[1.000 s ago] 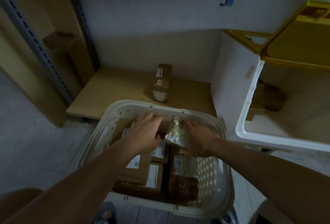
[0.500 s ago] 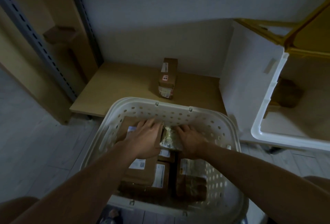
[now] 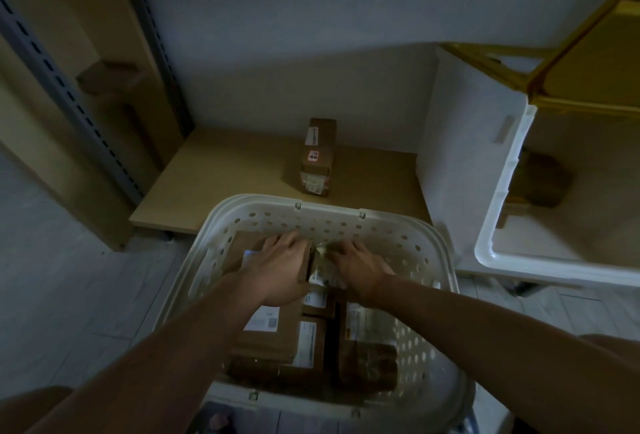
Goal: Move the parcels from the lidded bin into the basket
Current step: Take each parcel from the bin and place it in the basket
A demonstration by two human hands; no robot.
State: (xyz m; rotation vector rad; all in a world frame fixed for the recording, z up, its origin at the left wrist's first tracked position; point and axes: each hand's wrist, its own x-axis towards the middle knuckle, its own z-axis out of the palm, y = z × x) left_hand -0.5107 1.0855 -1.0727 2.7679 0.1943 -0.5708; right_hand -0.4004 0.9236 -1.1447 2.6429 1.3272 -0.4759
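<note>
Against the white wall, the white basket (image 3: 429, 250) holds several brown parcels (image 3: 277, 336). Left hand (image 3: 280, 271) lies flat on one; right hand (image 3: 356, 269) presses a clear packet (image 3: 320, 265), fingers loosely bent. Lidded bin (image 3: 498, 226) keeps one parcel (image 3: 540, 181).

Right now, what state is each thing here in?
Basket: holds several parcels, packed close.
Clear packet: in the basket, wedged between both hands.
Left hand: flat on a brown parcel.
Right hand: fingers on the packet.
Bin: lid raised, brown parcels inside.
Tall box: upright on the board, untouched.
</note>
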